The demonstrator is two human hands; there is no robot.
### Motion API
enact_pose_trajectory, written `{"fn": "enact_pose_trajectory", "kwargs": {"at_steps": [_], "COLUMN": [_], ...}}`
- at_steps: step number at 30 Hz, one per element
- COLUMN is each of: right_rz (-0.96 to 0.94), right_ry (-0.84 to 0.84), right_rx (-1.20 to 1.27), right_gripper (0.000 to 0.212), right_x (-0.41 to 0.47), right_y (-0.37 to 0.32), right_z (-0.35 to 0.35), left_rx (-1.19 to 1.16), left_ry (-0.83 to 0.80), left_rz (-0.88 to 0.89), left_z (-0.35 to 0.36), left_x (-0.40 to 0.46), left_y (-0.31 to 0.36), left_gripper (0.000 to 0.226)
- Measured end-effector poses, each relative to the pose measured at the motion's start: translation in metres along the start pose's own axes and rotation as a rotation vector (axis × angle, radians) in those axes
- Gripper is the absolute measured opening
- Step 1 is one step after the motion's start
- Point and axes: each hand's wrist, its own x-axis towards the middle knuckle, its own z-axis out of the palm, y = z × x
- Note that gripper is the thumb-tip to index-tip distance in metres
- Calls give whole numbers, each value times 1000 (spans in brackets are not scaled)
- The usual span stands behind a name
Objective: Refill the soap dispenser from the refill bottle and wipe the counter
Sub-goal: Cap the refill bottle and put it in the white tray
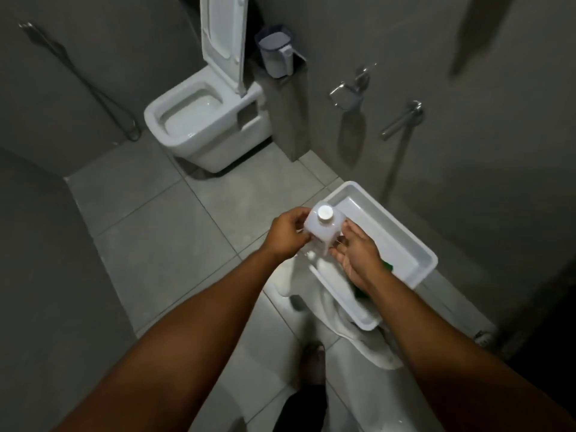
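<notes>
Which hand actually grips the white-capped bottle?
The left hand: its fingers curl round the bottle; the right hand only touches it with straight fingers.

Single head-worn wide-angle view, steeply down, close over left hand point(285, 230) and right hand point(355, 254), toilet point(202, 132) farther ahead.

White translucent square plastic bottle point(322, 233), round white cap on, upright over the left edge of the white rectangular rimmed table point(405, 244). Left hand point(285, 233) grips the bottle's left side. Right hand point(358, 255) touches its right side, fingers loose. White cloth towel point(352, 322) hangs below the table's near corner.
</notes>
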Motion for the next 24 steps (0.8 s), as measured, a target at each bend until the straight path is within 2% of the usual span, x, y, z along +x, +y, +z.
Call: {"fn": "enact_pose_trajectory", "kwargs": {"at_steps": [4, 9, 12, 14, 16, 17, 19, 20, 22, 24], "right_rz": [38, 43, 57, -49, -237, -302, -361, -358, -351, -302], "right_ry": [11, 14, 43, 131, 242, 273, 289, 279, 284, 329], "right_rx": [-2, -15, -78, -376, -755, -887, -1189, -1365, -1628, -1750], "right_gripper": [26, 32, 31, 29, 33, 34, 41, 48, 61, 68], "right_x": [26, 37, 34, 26, 16, 11, 8, 9, 13, 20], "right_y": [8, 14, 14, 17, 28, 35, 50, 56, 65, 69], "right_z": [5, 6, 3, -12, -39, -53, -73, -78, -81, -83], "left_rx": [-10, -25, -37, -16, 72, 120, 236, 348, 633, 801], "left_ry": [-27, -5, -2, 126, 274, 280, 108, 0, -174, -242], "left_rz": [-39, -42, -82, -124, -93, -39, 121, 219, 367, 348], "left_z": [1, 3, 0, 2, 12, 22, 45, 57, 78, 86], "left_x": [20, 26, 21, 7, -19, -36, -66, -76, -84, -81], "left_y": [-28, -37, -34, -32, -35, -37, -43, -49, -63, -74], "left_gripper": [42, 44, 57, 60, 45, 35, 21, 23, 44, 62]}}
